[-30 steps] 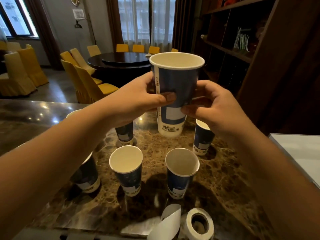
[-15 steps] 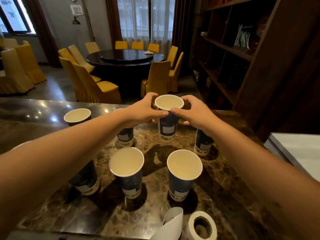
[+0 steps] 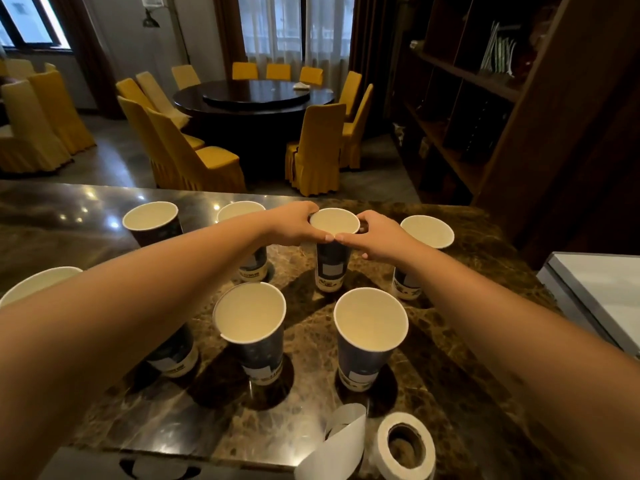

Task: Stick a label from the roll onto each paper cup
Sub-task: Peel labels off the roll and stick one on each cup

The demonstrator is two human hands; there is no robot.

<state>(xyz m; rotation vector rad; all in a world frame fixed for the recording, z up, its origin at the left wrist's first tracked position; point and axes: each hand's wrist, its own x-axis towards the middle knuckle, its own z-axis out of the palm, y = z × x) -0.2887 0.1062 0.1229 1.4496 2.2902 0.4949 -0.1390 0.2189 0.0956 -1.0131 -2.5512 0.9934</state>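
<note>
- Head view: standing upright at the far middle of the marble counter (image 3: 450,393), a blue paper cup (image 3: 333,261) with a pale rectangular label on its near wall, gripped just under the rim from both sides.
- Pinching that cup at 9 o'clock, left hand (image 3: 294,225), fingers curled narrowly round the rim, thumb tip meeting the other thumb at the near edge.
- Clasping at 3 o'clock, right hand (image 3: 377,237), fingers likewise closed on the cup wall; probably seating it among the others.
- Showing pale patches low on their walls: near cup at 7 o'clock (image 3: 256,341), near cup at 5 o'clock (image 3: 367,344), cup at 3 o'clock (image 3: 419,258), and the cup behind the left wrist (image 3: 254,265) — seemingly labelled.
- Remaining unclear: far-left cup (image 3: 152,223) and the cup under the left forearm (image 3: 173,355), label sides hidden or dim.
- Lying at 6 o'clock by the counter's near edge, label roll (image 3: 405,448), its loose backing strip (image 3: 339,445) curling up just beside it, neither touched.
- Judging overall: most cups done, few if any left.
</note>
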